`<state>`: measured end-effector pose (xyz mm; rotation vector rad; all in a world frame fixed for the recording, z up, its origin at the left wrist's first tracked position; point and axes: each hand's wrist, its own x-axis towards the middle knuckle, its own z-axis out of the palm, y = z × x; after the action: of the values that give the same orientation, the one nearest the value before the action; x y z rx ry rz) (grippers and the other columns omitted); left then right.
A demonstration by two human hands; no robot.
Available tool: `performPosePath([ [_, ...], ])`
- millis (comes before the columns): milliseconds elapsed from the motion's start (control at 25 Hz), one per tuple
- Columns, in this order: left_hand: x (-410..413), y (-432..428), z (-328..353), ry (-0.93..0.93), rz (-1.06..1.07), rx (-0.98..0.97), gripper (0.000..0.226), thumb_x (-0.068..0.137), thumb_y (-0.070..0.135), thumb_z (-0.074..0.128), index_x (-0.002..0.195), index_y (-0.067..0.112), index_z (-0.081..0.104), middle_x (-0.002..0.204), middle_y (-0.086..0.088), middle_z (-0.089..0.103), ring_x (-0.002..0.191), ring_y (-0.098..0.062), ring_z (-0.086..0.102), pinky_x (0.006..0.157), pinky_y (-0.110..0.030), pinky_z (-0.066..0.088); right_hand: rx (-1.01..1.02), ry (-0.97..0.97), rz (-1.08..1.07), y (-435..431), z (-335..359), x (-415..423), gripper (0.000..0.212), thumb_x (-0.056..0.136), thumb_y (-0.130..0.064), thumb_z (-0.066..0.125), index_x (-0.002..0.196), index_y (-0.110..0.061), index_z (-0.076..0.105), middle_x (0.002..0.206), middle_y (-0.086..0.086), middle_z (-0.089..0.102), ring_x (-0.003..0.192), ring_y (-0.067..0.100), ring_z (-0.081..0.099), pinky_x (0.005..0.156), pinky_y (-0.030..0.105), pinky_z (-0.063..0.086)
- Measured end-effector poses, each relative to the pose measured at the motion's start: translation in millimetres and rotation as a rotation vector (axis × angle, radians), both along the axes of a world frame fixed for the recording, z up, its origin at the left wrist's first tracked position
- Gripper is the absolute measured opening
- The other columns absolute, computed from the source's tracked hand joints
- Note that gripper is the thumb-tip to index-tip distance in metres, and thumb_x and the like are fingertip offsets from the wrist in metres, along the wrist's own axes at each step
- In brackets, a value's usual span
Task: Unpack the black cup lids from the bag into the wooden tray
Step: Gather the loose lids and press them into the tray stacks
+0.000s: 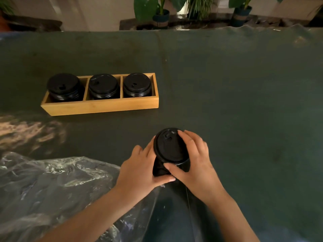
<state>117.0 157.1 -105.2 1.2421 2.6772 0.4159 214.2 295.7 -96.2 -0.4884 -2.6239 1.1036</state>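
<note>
A stack of black cup lids [168, 149] is held between both hands low in the middle of the view, its top tilted toward me. My left hand [139, 168] grips its left side and bottom. My right hand [194, 159] wraps its right side, fingers over the top rim. The clear plastic bag [52, 186] lies crumpled at the lower left, under my left forearm. The wooden tray [104, 106] stands farther back on the left. Each of its three compartments holds a stack of black lids [103, 86].
A dark green cloth [236, 102] covers the table. Potted plants [160, 14] stand on a ledge behind the table's far edge. A wide stretch of cloth lies to the right of the tray.
</note>
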Motion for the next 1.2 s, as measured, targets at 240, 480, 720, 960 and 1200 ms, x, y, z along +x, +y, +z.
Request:
performPosePath([
  [240, -7, -16, -9, -0.19, 0.113, 0.021, 0.126, 0.05, 0.084, 0.051, 0.145, 0.026, -0.009, 0.156, -0.003, 0.005, 0.136, -0.023, 0.021, 0.096, -0.037, 0.042, 0.015, -0.07, 0.09, -9, -10, -3, 0.078, 0.073, -0.044, 0.067, 0.137, -0.042, 0.023, 0.136, -0.022, 0.023, 0.129, 0.001, 0.024, 0.098, 0.023, 0.04],
  [480, -8, -20, -6, -0.357, 0.072, 0.127, 0.101, 0.066, 0.076, 0.047, 0.146, 0.029, 0.006, 0.145, 0.008, 0.03, 0.123, -0.014, 0.035, 0.093, -0.028, 0.038, 0.227, -0.17, 0.123, -17, -26, -3, 0.08, 0.078, -0.046, 0.063, 0.144, -0.034, 0.019, 0.146, -0.005, 0.024, 0.131, 0.013, 0.022, 0.112, 0.037, 0.031],
  [720, -6, -1, -11, -0.279, 0.152, 0.174, 0.066, 0.087, 0.041, 0.055, 0.142, 0.017, 0.028, 0.137, -0.002, 0.042, 0.117, -0.018, 0.042, 0.096, -0.031, 0.041, 0.15, -0.162, 0.072, -18, -34, 3, 0.094, 0.075, -0.044, 0.067, 0.144, -0.042, 0.004, 0.149, -0.01, 0.023, 0.131, 0.008, 0.017, 0.111, 0.034, 0.025],
  [960, -2, -1, -14, -0.375, 0.21, 0.249, 0.066, 0.087, 0.035, 0.058, 0.143, 0.021, 0.026, 0.128, -0.002, 0.042, 0.119, -0.017, 0.037, 0.098, -0.035, 0.042, 0.12, -0.106, -0.019, -7, -34, 4, 0.084, 0.069, -0.046, 0.074, 0.14, -0.027, 0.034, 0.126, -0.015, 0.05, 0.119, 0.002, 0.032, 0.106, 0.034, 0.032],
  [1200, -20, 8, 13, -0.431, 0.247, 0.473, 0.062, 0.084, 0.028, 0.063, 0.139, 0.022, 0.035, 0.124, 0.004, 0.042, 0.116, -0.013, 0.045, 0.098, -0.035, 0.044, -0.054, -0.057, -0.01, 5, -13, -14, 0.091, 0.068, -0.041, 0.077, 0.141, -0.041, 0.022, 0.126, -0.022, 0.036, 0.125, 0.001, 0.037, 0.099, 0.013, 0.033],
])
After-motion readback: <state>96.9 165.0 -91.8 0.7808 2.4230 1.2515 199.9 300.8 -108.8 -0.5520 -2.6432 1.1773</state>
